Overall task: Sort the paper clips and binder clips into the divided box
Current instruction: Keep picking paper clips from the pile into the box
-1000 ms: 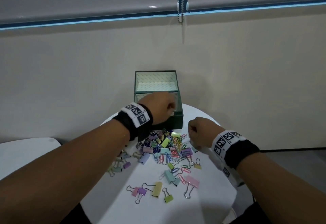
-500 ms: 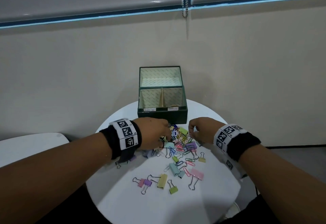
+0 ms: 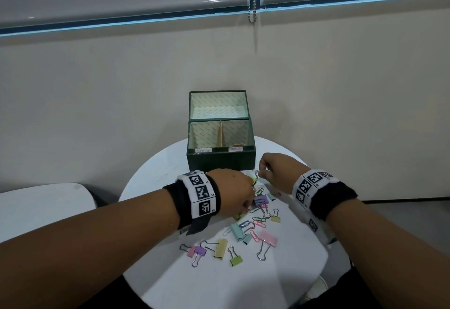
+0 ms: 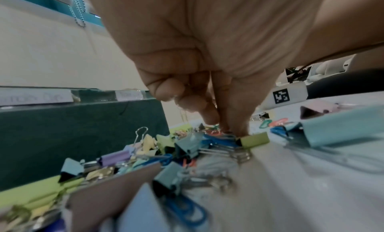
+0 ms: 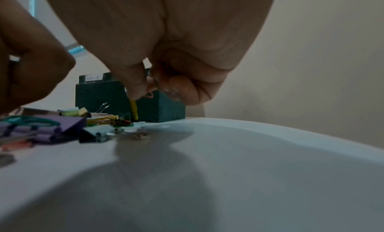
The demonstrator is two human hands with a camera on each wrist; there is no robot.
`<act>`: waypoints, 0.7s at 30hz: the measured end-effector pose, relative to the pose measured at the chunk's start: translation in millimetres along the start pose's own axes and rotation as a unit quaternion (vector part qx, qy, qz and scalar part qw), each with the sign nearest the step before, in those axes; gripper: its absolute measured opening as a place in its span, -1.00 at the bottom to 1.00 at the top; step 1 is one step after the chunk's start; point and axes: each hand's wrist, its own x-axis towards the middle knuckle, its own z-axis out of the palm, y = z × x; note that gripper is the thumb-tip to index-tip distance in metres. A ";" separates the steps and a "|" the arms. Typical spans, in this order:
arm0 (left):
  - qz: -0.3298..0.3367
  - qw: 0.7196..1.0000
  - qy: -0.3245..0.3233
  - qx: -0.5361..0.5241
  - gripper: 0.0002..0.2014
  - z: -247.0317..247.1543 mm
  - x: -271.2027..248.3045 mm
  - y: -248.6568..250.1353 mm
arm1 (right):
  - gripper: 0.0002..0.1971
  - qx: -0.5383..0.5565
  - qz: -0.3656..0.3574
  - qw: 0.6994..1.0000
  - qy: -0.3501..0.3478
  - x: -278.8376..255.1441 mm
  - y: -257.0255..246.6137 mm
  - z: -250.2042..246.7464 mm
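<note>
The dark green divided box [image 3: 220, 160] stands at the back of the table, its two front compartments labelled for binder clips [image 3: 203, 150] and paper clips [image 3: 235, 149]. A mixed pile of coloured clips [image 3: 261, 202] lies in front of it. My left hand [image 3: 250, 194] is down in the pile with fingers curled. In the left wrist view my left hand [image 4: 230, 128] pinches at a yellow-green binder clip [image 4: 254, 141]. My right hand [image 3: 261, 173] hovers just right of it. It pinches a yellow paper clip [image 5: 134, 109] that hangs down, with a pink one [image 5: 148, 95] beside it.
The box's lid [image 3: 219, 104] stands open behind the compartments. Several loose binder clips [image 3: 220, 248] lie nearer me on the round white table [image 3: 219, 289]. A second white surface [image 3: 36, 201] is at the left. The wall rises right behind the box.
My left hand came back from the box down onto the pile. My right hand stayed at the pile's right edge and now holds paper clips just above it.
</note>
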 end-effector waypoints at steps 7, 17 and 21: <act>-0.061 0.984 0.050 -0.162 -0.88 -9.6 -14.2 -23.0 | -0.77 0.055 -0.030 0.998 0.021 -4.2 -1.4 -6.1; -0.254 0.880 0.228 -0.329 -0.77 -53.7 12.2 -96.5 | -0.77 0.064 -0.030 0.996 0.058 -8.1 -0.9 -8.2; -0.276 0.869 0.256 -0.321 -0.78 -46.6 5.8 -104.3 | -0.78 0.057 -0.029 0.995 0.072 -6.8 1.8 -9.6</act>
